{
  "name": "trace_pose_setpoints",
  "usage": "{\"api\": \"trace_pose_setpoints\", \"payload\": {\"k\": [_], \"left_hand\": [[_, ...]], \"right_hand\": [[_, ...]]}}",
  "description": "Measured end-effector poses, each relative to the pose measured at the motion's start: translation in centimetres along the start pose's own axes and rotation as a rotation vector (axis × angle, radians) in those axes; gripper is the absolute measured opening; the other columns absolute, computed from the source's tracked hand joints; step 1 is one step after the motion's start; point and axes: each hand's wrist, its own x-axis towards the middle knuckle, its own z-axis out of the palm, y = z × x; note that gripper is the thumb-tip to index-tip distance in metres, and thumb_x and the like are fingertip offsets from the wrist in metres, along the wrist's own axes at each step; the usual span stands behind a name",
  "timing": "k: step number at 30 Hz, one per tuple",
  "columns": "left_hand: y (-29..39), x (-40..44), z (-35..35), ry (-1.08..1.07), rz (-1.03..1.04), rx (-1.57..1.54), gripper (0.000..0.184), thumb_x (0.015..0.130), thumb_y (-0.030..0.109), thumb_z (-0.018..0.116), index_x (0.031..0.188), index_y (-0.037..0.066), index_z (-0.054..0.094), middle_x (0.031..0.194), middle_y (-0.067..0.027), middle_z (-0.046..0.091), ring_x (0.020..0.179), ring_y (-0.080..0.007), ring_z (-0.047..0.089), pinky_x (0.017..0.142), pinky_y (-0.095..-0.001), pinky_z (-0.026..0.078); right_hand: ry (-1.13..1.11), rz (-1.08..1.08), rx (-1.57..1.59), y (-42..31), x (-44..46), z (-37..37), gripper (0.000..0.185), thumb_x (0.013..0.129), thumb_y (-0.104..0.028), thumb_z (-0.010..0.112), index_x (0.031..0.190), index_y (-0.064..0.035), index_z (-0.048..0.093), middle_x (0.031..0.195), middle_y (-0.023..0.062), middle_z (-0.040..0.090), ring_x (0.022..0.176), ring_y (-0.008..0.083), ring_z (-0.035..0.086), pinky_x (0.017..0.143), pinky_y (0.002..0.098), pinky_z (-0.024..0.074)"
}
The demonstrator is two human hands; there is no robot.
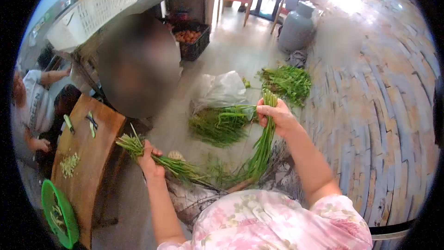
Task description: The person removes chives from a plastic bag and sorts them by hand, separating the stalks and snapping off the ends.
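My left hand point(151, 161) is closed round a bunch of long green stems point(180, 166). The pale ends stick out to the left, and the thin tips droop to the right over my lap. My right hand point(277, 115) grips a thicker bunch of green stems point(264, 146), held upright, with ends poking above the fist and the rest hanging down. Just beyond, a pile of thin greens point(217, 127) lies on the floor beside a white plastic bag point(223, 89). A heap of leafy greens point(287, 82) sits farther off, past my right hand.
At the left stands a wooden table point(108, 120) with chopped pale green pieces point(69, 164), and a green basket point(60, 215) near it. A person point(39, 97) is beyond it. Farther back are a grey gas cylinder point(296, 28) and a black crate point(199, 46) of round brownish produce.
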Motion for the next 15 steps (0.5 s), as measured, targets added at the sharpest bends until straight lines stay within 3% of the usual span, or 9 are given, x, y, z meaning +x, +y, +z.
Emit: {"api": "trace_pose_setpoints", "payload": {"k": [2,6,8,10,15], "left_hand": [[0.7,-1.6,2.0,-0.105,-0.052,-0.139,0.023,0.075,0.004,0.065,0.092,0.003,0.049,0.080,-0.0048,0.053,0.059,-0.0106,0.045,0.052,-0.0262,0.039],[0.1,-5.3,8.6,-0.208,0.006,0.274,0.026,0.073,0.003,0.067,0.098,0.006,0.060,0.076,0.0005,0.056,0.059,-0.0083,0.045,0.048,-0.0224,0.036],[-0.7,-6.3,10.8,-0.403,0.013,0.541,0.024,0.075,0.006,0.066,0.096,0.008,0.056,0.077,-0.0010,0.058,0.063,-0.0086,0.049,0.049,-0.0225,0.038],[-3.1,-6.1,11.0,-0.431,-0.091,0.499,0.017,0.072,0.010,0.071,0.086,0.006,0.062,0.073,0.0017,0.059,0.054,-0.0046,0.045,0.044,-0.0198,0.032],[-4.2,-6.2,10.7,-0.295,-0.162,0.598,0.021,0.071,0.014,0.072,0.086,0.005,0.060,0.071,-0.0016,0.060,0.051,-0.0055,0.047,0.042,-0.0197,0.032]], "right_hand": [[-0.092,0.048,-0.101,0.5,0.6,0.5,0.012,0.074,-0.010,0.066,0.079,-0.0038,0.057,0.061,0.0016,0.052,0.049,0.0109,0.048,0.044,0.0251,0.0391],[-0.255,0.106,-0.302,2.2,2.0,2.5,0.013,0.074,-0.012,0.067,0.074,-0.0032,0.057,0.060,0.0012,0.052,0.050,0.0099,0.048,0.044,0.0248,0.0378],[-0.331,0.132,-0.350,3.3,2.6,3.6,0.013,0.074,-0.011,0.067,0.074,-0.0025,0.057,0.060,0.0010,0.052,0.050,0.0095,0.048,0.044,0.0244,0.0376],[-0.391,0.139,-0.384,3.8,3.0,4.7,0.012,0.074,-0.009,0.066,0.075,-0.0015,0.057,0.061,0.0007,0.051,0.049,0.0089,0.047,0.044,0.0237,0.0374],[-0.454,0.116,-0.398,4.0,3.9,5.6,0.012,0.074,-0.008,0.066,0.074,-0.0009,0.056,0.060,0.0003,0.051,0.050,0.0078,0.047,0.045,0.0233,0.0375]]}}
